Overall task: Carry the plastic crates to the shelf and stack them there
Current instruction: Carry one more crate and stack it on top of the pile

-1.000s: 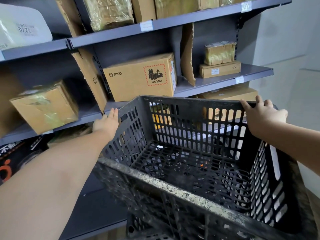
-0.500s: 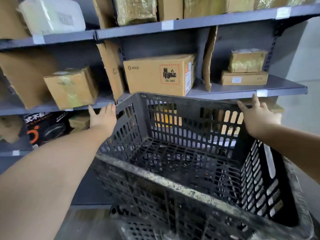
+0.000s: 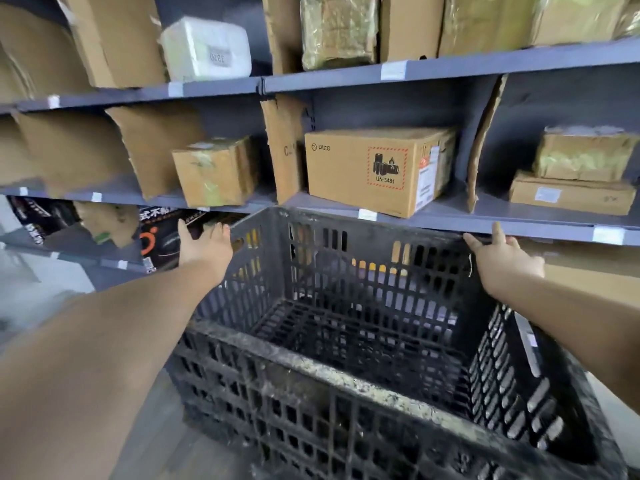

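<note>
A large black plastic crate [image 3: 349,372] with slotted walls and a dirty rim fills the lower middle of the view. Its far wall sits just under the edge of the grey metal shelf [image 3: 446,221]. My left hand [image 3: 204,249] lies against the outside of the crate's far left corner, fingers straight and thumb spread away. On the far right corner rests my right hand [image 3: 504,259], fingers splayed and index raised, not curled round the rim. The crate is empty. What it stands on is hidden.
Above the crate, the shelf holds a Pico cardboard box [image 3: 374,171], a taped box [image 3: 216,171] and flat boxes [image 3: 571,192] on the right. Torn cardboard dividers [image 3: 284,147] stand between bays. A black printed carton [image 3: 162,237] sits on the lower left shelf.
The view has swung left and the shelf has come closer. The crate's far rim now lies just under the shelf edge. Both hands stay at the far corners, the right fingers more spread.
</note>
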